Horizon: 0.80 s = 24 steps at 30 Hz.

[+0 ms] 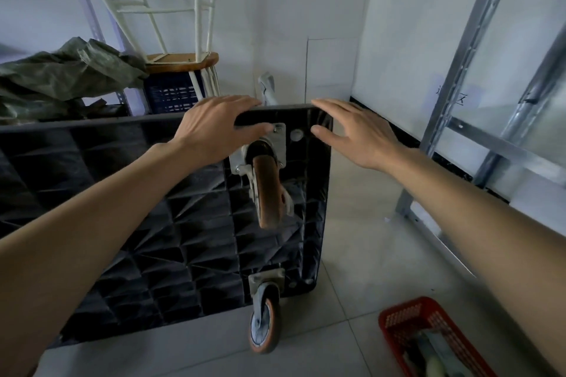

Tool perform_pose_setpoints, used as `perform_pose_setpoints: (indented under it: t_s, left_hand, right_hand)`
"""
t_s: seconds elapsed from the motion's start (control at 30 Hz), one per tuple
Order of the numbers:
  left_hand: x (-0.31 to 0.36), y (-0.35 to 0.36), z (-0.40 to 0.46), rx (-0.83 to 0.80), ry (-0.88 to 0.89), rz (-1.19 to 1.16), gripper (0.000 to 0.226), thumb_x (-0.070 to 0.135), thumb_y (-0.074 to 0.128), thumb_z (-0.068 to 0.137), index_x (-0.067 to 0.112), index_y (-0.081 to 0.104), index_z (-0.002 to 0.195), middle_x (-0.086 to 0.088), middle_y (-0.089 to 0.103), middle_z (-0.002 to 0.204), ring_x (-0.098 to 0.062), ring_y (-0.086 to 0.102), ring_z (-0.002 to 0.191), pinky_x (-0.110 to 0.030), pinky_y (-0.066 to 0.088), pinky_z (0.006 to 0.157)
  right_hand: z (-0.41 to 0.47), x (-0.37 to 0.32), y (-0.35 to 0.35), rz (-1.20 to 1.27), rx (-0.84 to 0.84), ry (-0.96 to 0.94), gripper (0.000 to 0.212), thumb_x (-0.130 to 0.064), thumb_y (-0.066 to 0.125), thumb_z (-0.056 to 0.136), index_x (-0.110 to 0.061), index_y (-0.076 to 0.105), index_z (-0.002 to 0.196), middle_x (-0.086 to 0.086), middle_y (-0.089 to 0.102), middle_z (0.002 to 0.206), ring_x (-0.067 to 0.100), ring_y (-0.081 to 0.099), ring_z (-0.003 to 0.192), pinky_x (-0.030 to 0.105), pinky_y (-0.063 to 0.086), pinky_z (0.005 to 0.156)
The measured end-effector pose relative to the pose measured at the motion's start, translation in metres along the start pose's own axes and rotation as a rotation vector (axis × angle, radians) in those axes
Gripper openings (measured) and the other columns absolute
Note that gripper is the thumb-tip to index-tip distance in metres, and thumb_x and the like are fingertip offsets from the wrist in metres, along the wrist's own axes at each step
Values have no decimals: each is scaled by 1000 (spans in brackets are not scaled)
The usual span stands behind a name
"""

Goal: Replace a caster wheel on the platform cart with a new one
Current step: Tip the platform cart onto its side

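The black platform cart [159, 202] stands on its side, its ribbed underside facing me. An orange caster wheel [267, 190] on a metal plate sticks out near the cart's upper right corner. A second caster wheel [264, 324] sits at the lower right corner, touching the floor. My left hand [214, 128] rests on the cart's top edge, fingers over the rim and thumb by the caster plate. With its fingers straight, my right hand [358, 131] hovers at the cart's upper right corner and holds nothing.
A red plastic basket [407, 324] with items inside sits on the tiled floor at lower right. A metal shelving frame [477, 70] stands at right. Behind the cart are an upturned white stool [183, 58], a blue crate [171, 92] and a crumpled green tarp [61, 70].
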<state>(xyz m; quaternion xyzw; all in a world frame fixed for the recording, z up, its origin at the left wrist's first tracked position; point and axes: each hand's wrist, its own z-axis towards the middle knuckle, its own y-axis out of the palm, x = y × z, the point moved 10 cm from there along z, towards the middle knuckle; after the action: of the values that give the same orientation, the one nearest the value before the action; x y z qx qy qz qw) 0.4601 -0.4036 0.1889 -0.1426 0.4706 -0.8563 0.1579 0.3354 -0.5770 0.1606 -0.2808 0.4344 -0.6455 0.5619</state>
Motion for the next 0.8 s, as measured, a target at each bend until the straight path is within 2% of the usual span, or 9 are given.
perform_pose_setpoints:
  t_s: [0.1, 0.2, 0.37, 0.5, 0.63, 0.8]
  left_hand:
    - [49, 3, 14, -10, 52, -32, 69, 75, 48, 88, 35, 49, 145, 9, 52, 148, -21, 52, 132, -40, 44, 102]
    - [104, 23, 21, -53, 108, -60, 73, 77, 48, 87, 35, 47, 146, 11, 51, 149, -20, 55, 128, -38, 46, 98]
    - [175, 75, 13, -148, 141, -140, 75, 71, 53, 88, 31, 39, 151, 9, 44, 154, -22, 46, 137, -40, 43, 102]
    - [229, 126, -16, -243, 230, -195, 77, 65, 57, 90, 31, 32, 154, 7, 36, 159, -21, 41, 141, -39, 38, 108]
    - [258, 196, -53, -375, 257, -217, 86, 71, 54, 88, 30, 24, 157, 3, 27, 164, -21, 30, 148, -43, 28, 119]
    - [270, 285, -114, -578, 309, -173, 92, 78, 45, 86, 30, 15, 158, 3, 20, 166, -21, 24, 150, -43, 23, 122]
  right_hand:
    - [-23, 24, -18, -13, 3, 62, 62, -63, 39, 100, -36, 31, 155, -15, 33, 160, 9, 34, 144, 29, 35, 105]
    - [-49, 46, -36, -59, 4, 117, 64, -68, 39, 97, -37, 34, 153, -18, 34, 159, 9, 38, 142, 31, 39, 103]
    - [-108, 90, -61, -83, -24, 242, 62, -66, 45, 96, -38, 39, 150, -19, 37, 156, 10, 42, 139, 37, 43, 105]
    - [-174, 125, -62, -119, -80, 387, 59, -63, 48, 96, -39, 39, 150, -20, 37, 156, 10, 42, 138, 31, 40, 95]
    - [-250, 153, -21, -123, -224, 538, 59, -61, 49, 97, -37, 39, 150, -13, 39, 156, 16, 44, 137, 39, 43, 100]
    - [-342, 173, 81, -70, -504, 686, 55, -58, 49, 98, -40, 39, 149, -13, 39, 155, 18, 45, 138, 42, 42, 105]
